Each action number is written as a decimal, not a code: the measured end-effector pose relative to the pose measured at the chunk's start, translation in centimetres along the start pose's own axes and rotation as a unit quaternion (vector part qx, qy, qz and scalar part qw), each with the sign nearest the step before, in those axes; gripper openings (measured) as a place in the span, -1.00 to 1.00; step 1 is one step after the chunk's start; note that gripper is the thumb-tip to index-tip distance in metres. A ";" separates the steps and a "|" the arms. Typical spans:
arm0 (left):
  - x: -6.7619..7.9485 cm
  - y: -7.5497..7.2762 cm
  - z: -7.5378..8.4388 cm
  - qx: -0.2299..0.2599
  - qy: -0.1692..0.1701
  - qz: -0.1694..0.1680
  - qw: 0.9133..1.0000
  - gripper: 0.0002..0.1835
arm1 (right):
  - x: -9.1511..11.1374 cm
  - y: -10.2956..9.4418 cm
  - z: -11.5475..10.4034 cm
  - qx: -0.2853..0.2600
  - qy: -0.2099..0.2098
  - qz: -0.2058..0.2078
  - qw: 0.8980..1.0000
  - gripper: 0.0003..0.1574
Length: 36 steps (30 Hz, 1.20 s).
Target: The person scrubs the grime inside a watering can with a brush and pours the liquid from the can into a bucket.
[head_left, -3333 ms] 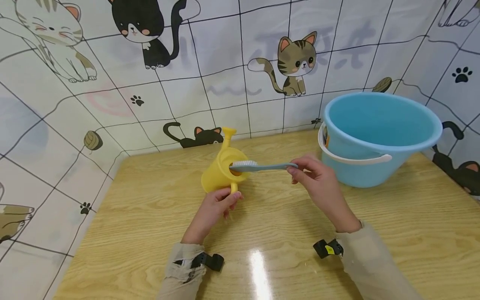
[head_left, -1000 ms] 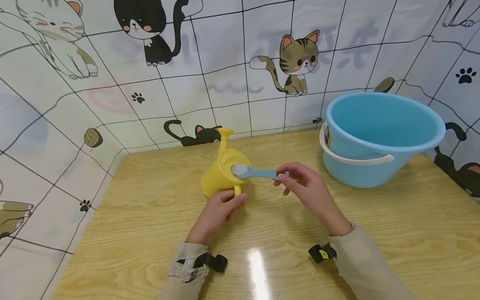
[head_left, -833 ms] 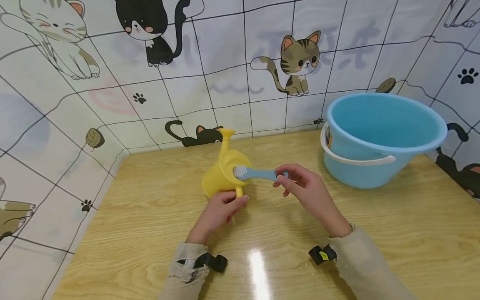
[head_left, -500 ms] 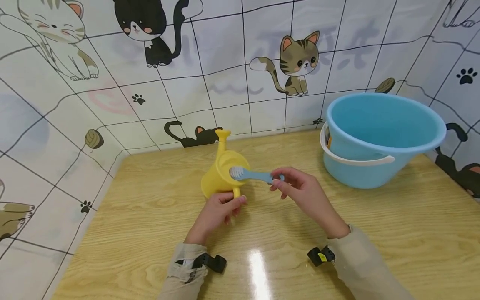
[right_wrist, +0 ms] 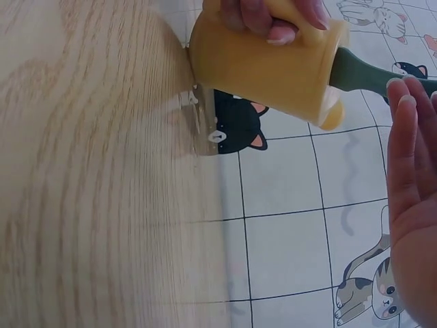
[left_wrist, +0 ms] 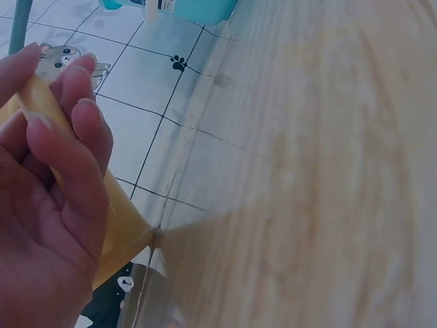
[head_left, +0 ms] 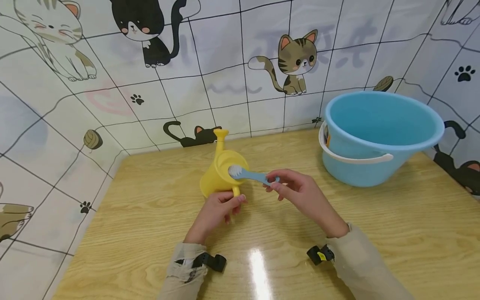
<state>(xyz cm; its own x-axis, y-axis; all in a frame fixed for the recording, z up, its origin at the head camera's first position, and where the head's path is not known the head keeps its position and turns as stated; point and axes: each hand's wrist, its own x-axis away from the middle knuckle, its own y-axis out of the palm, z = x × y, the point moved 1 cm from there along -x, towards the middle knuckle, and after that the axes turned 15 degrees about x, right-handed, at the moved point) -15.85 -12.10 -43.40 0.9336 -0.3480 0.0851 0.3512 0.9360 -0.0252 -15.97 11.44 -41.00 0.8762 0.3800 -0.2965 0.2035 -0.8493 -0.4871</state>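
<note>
A yellow watering can (head_left: 216,177) is tilted over the wood-patterned table, its mouth turned toward the right hand. My left hand (head_left: 216,209) grips it by the handle; those curled fingers also show in the left wrist view, against the can's yellow side (left_wrist: 123,222). Between thumb and fingers, my right hand (head_left: 300,191) pinches the end of a blue brush (head_left: 252,175) with white bristles. Its bristled head is at the can's mouth, bristles facing up. In the right wrist view the brush (right_wrist: 358,74) reaches into the can (right_wrist: 266,72), which hides its head.
A large light-blue bucket (head_left: 360,168) with a white handle (head_left: 354,160) stands at the back right of the table (head_left: 150,233). Behind and to the sides rises a white wall covering (head_left: 225,50) printed with cats and grid lines.
The right hand has moved left and slightly down, bringing the brush further into the can's mouth and slanting its handle down to the right. The left hand keeps its grip; the can shifts only slightly.
</note>
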 end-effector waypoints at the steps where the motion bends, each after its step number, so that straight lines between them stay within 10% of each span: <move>1: 0.0 0.0 0.0 -0.002 0.003 -0.001 1.000 -0.67 | 0.0 0.0 -0.1 -0.001 -0.003 0.001 1.000 -0.75; 15: 0.1 -0.4 0.2 -0.002 0.005 -0.016 1.000 -0.73 | 0.5 -0.5 -3.0 0.000 0.038 0.026 0.999 -0.80; 36: 0.2 -0.2 0.4 -0.006 0.001 -0.013 1.000 -0.66 | -0.3 1.2 1.0 0.059 0.074 0.017 0.995 -0.70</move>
<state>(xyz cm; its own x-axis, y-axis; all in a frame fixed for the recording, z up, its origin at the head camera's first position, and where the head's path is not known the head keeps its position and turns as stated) -15.80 -12.31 -42.99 0.9244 -0.3721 0.0835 0.3759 0.9260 -0.0354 -16.38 10.72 -42.29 0.9382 0.2862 -0.1945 0.1274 -0.8084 -0.5747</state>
